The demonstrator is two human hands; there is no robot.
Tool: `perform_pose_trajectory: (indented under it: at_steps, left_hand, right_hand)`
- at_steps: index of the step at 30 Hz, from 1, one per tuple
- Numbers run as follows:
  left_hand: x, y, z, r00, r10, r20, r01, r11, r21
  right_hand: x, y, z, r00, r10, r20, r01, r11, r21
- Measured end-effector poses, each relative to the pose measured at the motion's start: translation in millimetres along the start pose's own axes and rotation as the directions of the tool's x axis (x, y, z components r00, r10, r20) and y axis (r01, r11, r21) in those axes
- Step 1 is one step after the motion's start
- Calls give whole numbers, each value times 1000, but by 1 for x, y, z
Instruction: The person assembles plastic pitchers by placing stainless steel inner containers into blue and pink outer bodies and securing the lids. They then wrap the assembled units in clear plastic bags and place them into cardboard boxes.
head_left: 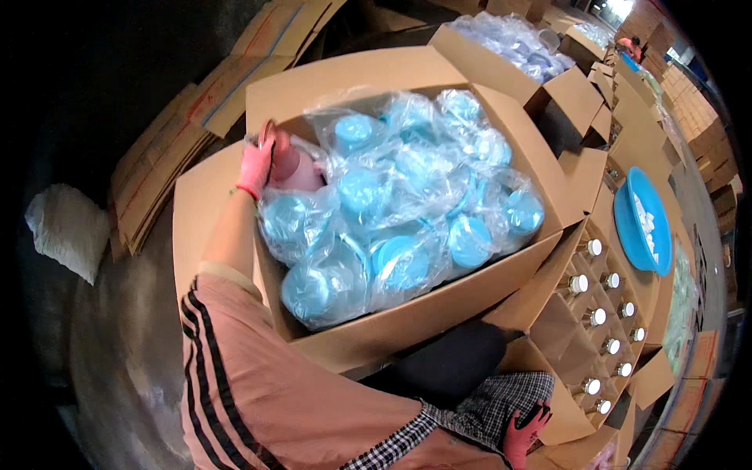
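In a large cardboard box stand several light-blue lidded jugs in clear plastic bags. At the box's far left corner is a pink jug among the blue ones. My left hand, in a pink glove with a red cuff, has its fingers closed at the pink jug's top, beside a rounded pink part. My right hand, gloved in pink with dark fingertips, lies on the black-and-white checked cloth over my leg. Its fingers are spread and nothing shows in them.
To the right stands a divided carton of several white-capped bottles. A blue basin with small white pieces sits beyond it. Flattened cardboard leans at the left, near a white sack. Another open box stands behind. A person is far off.
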State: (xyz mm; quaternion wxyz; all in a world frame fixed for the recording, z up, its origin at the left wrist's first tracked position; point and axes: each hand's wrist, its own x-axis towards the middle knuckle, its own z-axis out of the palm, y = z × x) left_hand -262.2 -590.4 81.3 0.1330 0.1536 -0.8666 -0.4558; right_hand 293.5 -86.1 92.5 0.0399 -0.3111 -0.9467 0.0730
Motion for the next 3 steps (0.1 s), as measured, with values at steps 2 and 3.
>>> perform_pose_trajectory:
  at_steps: [2,3]
  left_hand:
    - [15,11,-13,976,214,28,-215,953,212]
    - [14,6,-18,979,202,23,-203,955,218]
  right_hand:
    - [7,-7,-3,999,24,37,-23,999,-33]
    - [9,-6,-2,997,20,70,-16,999,-46]
